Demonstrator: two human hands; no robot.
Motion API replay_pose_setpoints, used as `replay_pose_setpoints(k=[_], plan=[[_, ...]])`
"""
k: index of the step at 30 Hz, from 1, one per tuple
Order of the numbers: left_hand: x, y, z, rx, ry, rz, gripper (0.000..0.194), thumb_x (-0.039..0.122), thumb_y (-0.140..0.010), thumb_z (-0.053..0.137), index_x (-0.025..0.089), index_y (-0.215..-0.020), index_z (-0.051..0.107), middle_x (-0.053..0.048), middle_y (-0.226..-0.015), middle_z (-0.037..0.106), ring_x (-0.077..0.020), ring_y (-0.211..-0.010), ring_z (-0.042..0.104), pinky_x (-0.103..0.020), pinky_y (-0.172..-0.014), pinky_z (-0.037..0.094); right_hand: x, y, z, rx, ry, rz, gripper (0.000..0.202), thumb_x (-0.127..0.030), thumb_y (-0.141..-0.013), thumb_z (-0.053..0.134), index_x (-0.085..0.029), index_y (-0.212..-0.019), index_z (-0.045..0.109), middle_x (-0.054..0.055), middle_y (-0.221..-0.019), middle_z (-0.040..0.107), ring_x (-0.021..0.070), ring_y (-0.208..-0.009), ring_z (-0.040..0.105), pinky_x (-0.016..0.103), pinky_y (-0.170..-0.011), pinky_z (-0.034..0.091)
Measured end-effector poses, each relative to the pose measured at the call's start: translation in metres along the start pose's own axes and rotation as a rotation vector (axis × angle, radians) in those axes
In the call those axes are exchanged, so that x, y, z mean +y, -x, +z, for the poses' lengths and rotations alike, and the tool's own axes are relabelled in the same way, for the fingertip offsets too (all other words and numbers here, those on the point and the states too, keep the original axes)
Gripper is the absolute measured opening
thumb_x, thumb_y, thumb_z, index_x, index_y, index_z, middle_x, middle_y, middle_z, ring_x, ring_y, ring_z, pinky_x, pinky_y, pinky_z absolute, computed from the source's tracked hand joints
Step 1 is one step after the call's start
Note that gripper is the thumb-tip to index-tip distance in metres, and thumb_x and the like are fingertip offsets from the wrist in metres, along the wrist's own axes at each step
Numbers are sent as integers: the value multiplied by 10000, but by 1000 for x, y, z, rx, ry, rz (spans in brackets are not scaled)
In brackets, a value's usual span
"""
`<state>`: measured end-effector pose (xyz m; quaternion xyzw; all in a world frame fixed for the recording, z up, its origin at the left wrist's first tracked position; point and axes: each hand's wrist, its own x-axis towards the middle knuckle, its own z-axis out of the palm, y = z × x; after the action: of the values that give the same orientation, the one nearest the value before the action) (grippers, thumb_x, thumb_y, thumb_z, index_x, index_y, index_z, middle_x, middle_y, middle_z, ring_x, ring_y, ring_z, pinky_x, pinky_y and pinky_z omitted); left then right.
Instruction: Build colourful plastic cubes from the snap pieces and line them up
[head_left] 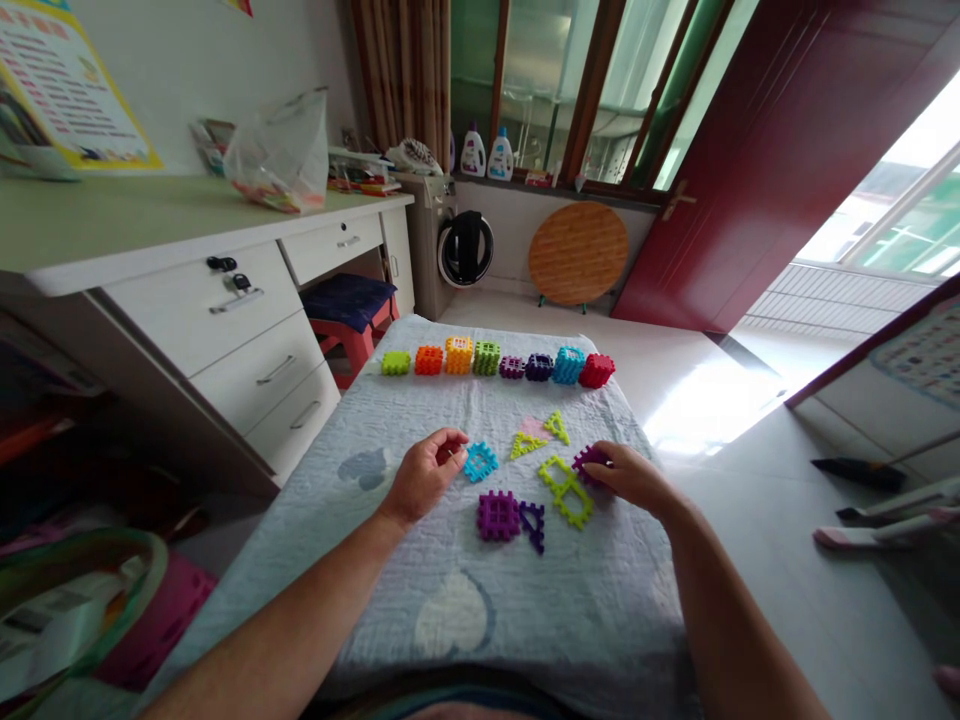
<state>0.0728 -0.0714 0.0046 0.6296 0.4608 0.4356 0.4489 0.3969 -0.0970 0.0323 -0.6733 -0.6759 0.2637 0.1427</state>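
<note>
With its fingers pinched, my left hand (pixel 431 475) holds the left edge of a light-blue square building piece (pixel 482 462). My right hand (pixel 630 475) grips a purple notched piece (pixel 583 460), partly hidden under its fingers. Between the hands lie two joined yellow-green square frames (pixel 566 492). Farther back are a yellow-green triangle (pixel 528 444) and a second green triangle (pixel 557 428). Nearer to me, a purple square block (pixel 498 516) rests beside a dark-blue triangular piece (pixel 533 526).
Across the far side of the cloth-covered table (pixel 420 600) runs a row of several coloured cubes, from a green block (pixel 396 363) to a red cube (pixel 599 370). A white desk (pixel 225 300) stands left, a red stool (pixel 349 320) beside it.
</note>
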Motion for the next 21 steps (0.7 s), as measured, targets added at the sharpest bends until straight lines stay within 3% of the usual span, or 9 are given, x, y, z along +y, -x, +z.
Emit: replay_pose_setpoints(k=[3, 5, 9, 16, 19, 21], plan=[[0, 0, 0, -16, -3, 6, 237, 315, -779, 581, 163, -958, 609, -20, -815, 623, -143, -753, 574, -255, -719, 467, 11, -4, 8, 251, 97, -5, 310, -361, -744, 587, -190, -1003, 582, 52, -854, 639, 177, -721, 592, 280, -635, 438], [-1, 1, 0, -19, -5, 10, 238, 305, -782, 580, 160, -968, 606, -25, -828, 623, -146, -770, 574, -258, -730, 467, 13, -2, 13, 332, 147, -12, 418, -428, -744, 593, -187, -1084, 565, 83, -971, 607, 197, -814, 592, 299, -705, 443], [-2, 0, 1, -22, 6, 5, 233, 299, -772, 586, 158, -957, 607, -22, -814, 620, -146, -760, 573, -253, -717, 466, 7, 2, 17, 245, 255, 11, 444, -513, -712, 612, -184, -1011, 610, 79, -940, 563, 206, -821, 569, 306, -746, 422], [-1, -1, 1, 3, 6, 17, 224, 296, -763, 595, 156, -937, 610, -22, -809, 626, -143, -753, 572, -253, -722, 465, -4, -5, 6, 165, 307, 46, 310, -391, -664, 642, -165, -876, 621, 64, -856, 546, 187, -763, 529, 287, -700, 391], [-2, -1, 1, 6, 2, 24, 215, 290, -769, 587, 158, -936, 613, -21, -808, 629, -143, -745, 576, -255, -715, 468, -24, -1, 3, 184, 301, 2, 279, -355, -658, 642, -170, -866, 629, 56, -841, 541, 191, -772, 516, 297, -708, 393], [-3, -1, 1, 5, -2, 27, 208, 284, -773, 583, 158, -936, 615, -23, -811, 632, -143, -743, 580, -256, -713, 470, -48, 7, 7, 184, 242, -128, 306, -335, -682, 629, -186, -949, 623, 50, -874, 540, 191, -799, 514, 305, -735, 401]])
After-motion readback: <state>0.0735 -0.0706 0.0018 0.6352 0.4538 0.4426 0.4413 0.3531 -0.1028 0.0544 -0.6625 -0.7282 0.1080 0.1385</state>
